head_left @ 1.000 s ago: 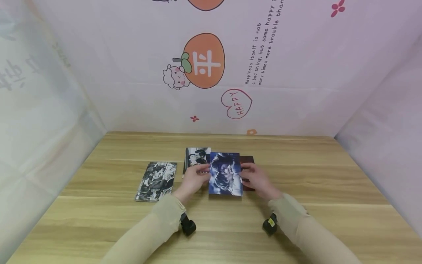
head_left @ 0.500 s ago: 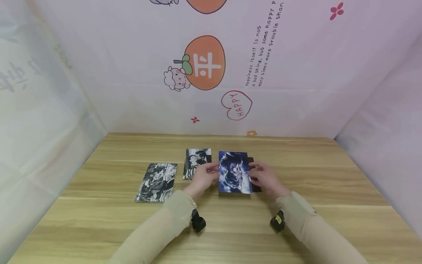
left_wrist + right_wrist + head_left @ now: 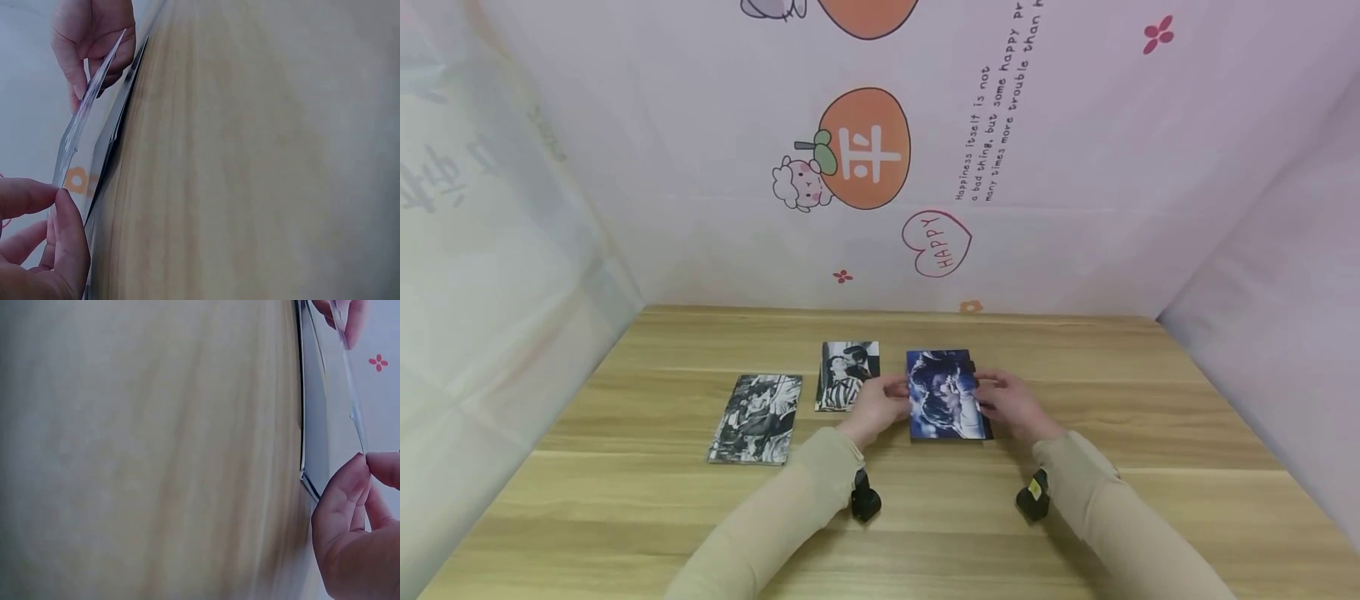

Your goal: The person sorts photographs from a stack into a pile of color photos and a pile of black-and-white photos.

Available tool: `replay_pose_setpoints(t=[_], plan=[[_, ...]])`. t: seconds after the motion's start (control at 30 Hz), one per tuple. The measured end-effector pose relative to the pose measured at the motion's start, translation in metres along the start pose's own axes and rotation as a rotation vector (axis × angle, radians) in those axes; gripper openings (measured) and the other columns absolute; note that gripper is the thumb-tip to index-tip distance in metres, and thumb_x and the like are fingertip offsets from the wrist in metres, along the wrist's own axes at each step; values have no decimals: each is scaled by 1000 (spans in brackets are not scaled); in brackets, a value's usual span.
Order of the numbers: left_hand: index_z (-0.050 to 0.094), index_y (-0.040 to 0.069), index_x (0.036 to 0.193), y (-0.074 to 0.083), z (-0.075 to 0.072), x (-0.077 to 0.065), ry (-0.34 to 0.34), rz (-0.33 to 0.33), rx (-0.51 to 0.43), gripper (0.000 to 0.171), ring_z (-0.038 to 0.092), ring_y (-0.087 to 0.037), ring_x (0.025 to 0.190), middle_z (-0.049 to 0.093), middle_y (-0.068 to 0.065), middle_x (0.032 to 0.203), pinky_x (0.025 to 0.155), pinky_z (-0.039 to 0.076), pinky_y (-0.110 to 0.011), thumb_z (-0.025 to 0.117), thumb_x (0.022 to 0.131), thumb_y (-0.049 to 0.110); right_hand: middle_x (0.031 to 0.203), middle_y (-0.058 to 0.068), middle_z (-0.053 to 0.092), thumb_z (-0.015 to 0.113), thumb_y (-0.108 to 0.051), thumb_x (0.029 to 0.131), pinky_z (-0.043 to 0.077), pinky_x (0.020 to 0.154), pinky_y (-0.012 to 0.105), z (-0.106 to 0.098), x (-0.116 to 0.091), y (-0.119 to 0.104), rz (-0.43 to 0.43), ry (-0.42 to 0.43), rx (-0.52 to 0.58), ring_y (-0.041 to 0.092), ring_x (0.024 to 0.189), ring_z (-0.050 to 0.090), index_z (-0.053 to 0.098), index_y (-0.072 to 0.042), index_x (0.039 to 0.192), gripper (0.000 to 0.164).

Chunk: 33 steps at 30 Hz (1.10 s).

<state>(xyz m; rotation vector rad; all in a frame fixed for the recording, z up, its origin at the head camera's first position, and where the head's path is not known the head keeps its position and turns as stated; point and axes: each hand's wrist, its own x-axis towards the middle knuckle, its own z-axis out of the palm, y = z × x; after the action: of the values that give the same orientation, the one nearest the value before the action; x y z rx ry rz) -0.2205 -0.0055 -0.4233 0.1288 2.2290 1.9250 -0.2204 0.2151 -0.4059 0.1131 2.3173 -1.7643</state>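
Observation:
A blue-toned photo card (image 3: 942,396) showing two people is held by its two side edges. My left hand (image 3: 876,410) pinches the left edge between thumb and fingers, and my right hand (image 3: 1011,407) pinches the right edge. In the left wrist view the photo card (image 3: 78,131) stands apart from a dark card (image 3: 115,128) lying on the table beneath it. The right wrist view also shows a gap between the held card (image 3: 353,394) and the lower one (image 3: 315,406). From the head camera, only the lower card's right border shows.
Left of the hands, a black-and-white photo card (image 3: 842,377) of a couple lies partly behind the left hand. Farther left is a larger black-and-white photo card (image 3: 756,418). The wooden table (image 3: 925,533) meets a printed cloth wall (image 3: 1060,250) at the back.
Both hands have carried the blue photo card to the right, off the couple card and over the dark card, which it now mostly covers. Lately it has also come slightly lower.

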Motion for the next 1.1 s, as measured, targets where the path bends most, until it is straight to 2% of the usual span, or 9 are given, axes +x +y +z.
replay_pose_setpoints(t=[0.2, 0.43, 0.6, 0.97, 1.1], plan=[[53, -7, 129, -1, 4, 5, -6, -8, 13, 52, 62, -20, 88, 62, -21, 108, 80, 56, -29, 60, 77, -13, 128, 26, 48, 49, -2, 93, 51, 94, 35, -3, 8, 7, 10, 13, -20, 13, 94, 56, 40, 8, 135, 44], [54, -6, 128, -2, 5, 8, -7, -12, 48, 54, 61, -19, 88, 63, -19, 104, 76, 56, -27, 60, 74, -13, 115, 22, 57, 53, 0, 91, 55, 87, 33, -4, 12, 8, 16, 46, -81, 12, 87, 59, 45, 8, 132, 42], [55, -4, 128, 1, 6, 8, -7, -23, 95, 56, 59, -16, 82, 65, -18, 102, 72, 55, -25, 59, 73, -11, 110, 21, 58, 53, 0, 91, 55, 86, 34, -5, 12, 5, 14, 55, -131, 17, 91, 60, 46, 9, 131, 41], [55, -4, 129, 3, 8, 11, -11, -38, 185, 57, 54, -13, 75, 65, -14, 97, 61, 47, -20, 59, 72, -10, 117, 28, 55, 53, 2, 90, 56, 81, 34, -5, 16, 5, 17, 69, -196, 21, 92, 61, 48, 10, 127, 38], [55, -6, 128, 4, 10, 13, -7, -49, 180, 57, 54, -12, 69, 62, -11, 91, 60, 50, -20, 59, 72, -11, 116, 28, 55, 54, 3, 90, 57, 80, 33, -5, 16, 6, 25, 82, -216, 23, 93, 62, 49, 11, 126, 38]])
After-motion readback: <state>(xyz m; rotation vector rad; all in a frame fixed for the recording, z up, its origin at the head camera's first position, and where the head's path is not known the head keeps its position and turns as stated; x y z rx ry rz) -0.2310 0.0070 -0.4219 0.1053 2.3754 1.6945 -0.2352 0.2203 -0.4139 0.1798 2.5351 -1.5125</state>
